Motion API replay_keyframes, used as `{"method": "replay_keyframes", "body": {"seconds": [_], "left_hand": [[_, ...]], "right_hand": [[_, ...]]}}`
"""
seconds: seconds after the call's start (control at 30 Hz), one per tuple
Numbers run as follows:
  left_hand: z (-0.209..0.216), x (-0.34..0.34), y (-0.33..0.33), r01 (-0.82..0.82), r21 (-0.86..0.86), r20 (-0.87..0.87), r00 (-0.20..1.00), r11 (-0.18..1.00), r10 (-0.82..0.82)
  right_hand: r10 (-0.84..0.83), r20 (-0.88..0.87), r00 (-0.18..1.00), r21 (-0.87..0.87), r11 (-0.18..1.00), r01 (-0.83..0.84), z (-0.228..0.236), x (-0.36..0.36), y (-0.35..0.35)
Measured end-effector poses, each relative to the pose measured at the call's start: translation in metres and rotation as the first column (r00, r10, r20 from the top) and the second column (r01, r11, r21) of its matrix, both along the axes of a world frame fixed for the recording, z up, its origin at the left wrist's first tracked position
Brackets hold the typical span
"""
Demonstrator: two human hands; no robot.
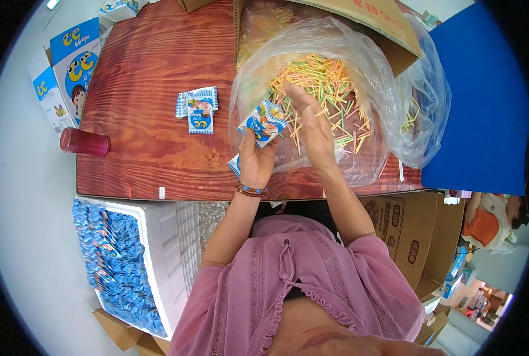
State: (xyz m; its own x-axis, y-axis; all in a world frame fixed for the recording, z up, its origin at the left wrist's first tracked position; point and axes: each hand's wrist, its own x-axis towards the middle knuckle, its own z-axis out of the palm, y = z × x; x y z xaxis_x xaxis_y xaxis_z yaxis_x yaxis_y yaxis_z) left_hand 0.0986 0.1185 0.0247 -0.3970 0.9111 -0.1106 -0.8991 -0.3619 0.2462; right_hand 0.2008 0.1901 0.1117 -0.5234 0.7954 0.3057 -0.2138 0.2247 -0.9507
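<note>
My left hand (257, 160), with a beaded bracelet at the wrist, grips a small blue and white printed sachet (263, 123) near the table's front edge. Part of another sachet (234, 165) shows beside that hand's outer edge. Over the pile of thin coloured sticks (318, 74), my right hand (314, 133) is stretched out with its fingers extended; a small yellow piece shows against them, and whether it is held is unclear. The sticks, yellow, pink, orange and green, lie on a clear plastic bag (368, 53). Two overlapping sachets (200, 115) rest on the table to the left.
A cardboard box (389, 29) stands behind the bag. On the red-brown wooden table (134, 160), a red-pink jar (85, 142) lies at the left edge. Below left is a white foam box (158, 261) full of blue sachets. Cardboard cartons (395, 231) stand below right.
</note>
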Motion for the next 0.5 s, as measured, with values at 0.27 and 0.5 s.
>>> {"method": "replay_keyframes", "body": {"seconds": [0.27,0.5], "left_hand": [[0.011,-0.001,0.0,-0.034,0.045,-0.068,0.997,0.998,0.037],[-0.002,-0.024,-0.016,-0.308,-0.089,-0.416,0.876,0.947,0.245]], "right_hand": [[-0.314,0.529,0.789,0.489,0.872,0.019,-0.001,0.003,-0.014],[-0.401,0.453,0.796,0.637,0.77,0.026,-0.004,0.024,-0.012]]}}
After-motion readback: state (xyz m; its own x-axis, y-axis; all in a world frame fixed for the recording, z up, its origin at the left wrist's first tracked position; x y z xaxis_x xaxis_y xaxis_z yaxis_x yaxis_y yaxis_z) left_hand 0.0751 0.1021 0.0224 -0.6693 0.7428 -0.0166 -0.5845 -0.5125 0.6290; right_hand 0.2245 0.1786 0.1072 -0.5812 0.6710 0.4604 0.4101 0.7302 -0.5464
